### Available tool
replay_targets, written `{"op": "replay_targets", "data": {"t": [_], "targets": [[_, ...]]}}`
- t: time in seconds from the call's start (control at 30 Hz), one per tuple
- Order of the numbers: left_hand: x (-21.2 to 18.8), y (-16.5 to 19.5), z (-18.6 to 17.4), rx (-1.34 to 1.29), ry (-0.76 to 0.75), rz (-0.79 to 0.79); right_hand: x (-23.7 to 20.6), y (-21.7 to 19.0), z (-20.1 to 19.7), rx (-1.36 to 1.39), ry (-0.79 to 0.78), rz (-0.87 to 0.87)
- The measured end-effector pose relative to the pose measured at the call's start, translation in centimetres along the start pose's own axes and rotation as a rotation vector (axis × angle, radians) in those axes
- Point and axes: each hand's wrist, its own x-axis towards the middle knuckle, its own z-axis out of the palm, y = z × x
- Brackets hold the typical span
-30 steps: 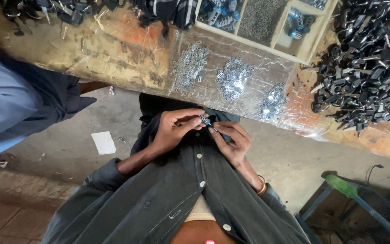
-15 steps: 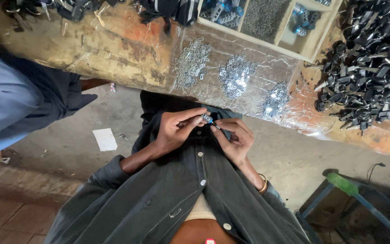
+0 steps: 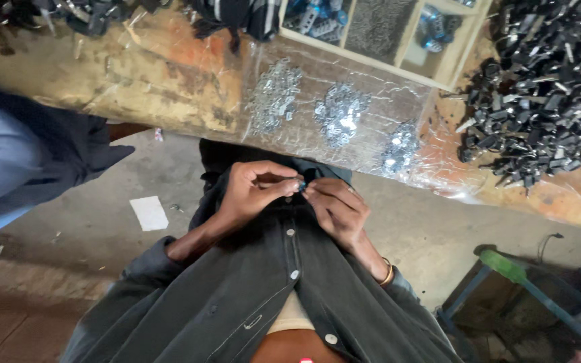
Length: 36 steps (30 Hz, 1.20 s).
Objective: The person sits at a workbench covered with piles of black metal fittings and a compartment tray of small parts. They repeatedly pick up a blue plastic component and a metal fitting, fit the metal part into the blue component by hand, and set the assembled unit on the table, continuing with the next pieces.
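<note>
My left hand (image 3: 253, 195) and my right hand (image 3: 334, 212) meet in front of my dark shirt, just below the bench edge. Between their fingertips they pinch a small metal part with a blue bit (image 3: 302, 186); most of it is hidden by my fingers. Both hands are closed on it. Straight ahead on the bench, three heaps of small silvery metal pieces (image 3: 337, 117) lie on a clear plastic sheet (image 3: 371, 101).
A wooden tray with compartments (image 3: 448, 67) holds blue parts and grey pieces at the back. A big pile of dark metal parts (image 3: 546, 87) fills the right of the bench. Another person's blue sleeve (image 3: 8, 168) is at the left. A stool frame (image 3: 506, 282) stands lower right; white paper (image 3: 149, 213) lies on the floor.
My hands stay together on the small part, with fingers shifting slightly. The view has tilted a little.
</note>
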Motion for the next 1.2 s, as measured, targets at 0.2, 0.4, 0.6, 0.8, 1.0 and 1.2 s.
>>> {"op": "replay_targets", "data": {"t": [0.2,0.4,0.6,0.8,1.0,1.2], "targets": [[-0.2,0.7,-0.7,0.008,-0.468,-0.181,4.2,0.0,-8.0,0.36,-0.635,0.061],[-0.1,1.7,0.2,0.019,-0.613,-0.253,8.2,3.0,-12.6,0.069,0.47,0.276],[1.9,4.9,1.2,0.308,-0.56,0.013,11.2,6.8,-19.6,-0.474,0.566,0.167],[5.3,9.7,2.8,0.562,-0.479,0.321,8.5,7.6,-20.6,-1.087,-0.15,0.259],[11.8,12.8,6.2,1.022,-0.375,0.674,6.7,7.2,-20.7,-1.023,0.02,0.322],[19.4,14.6,10.6,1.286,-0.31,0.845,5.9,7.1,-22.6,-1.091,0.08,0.441]]}}
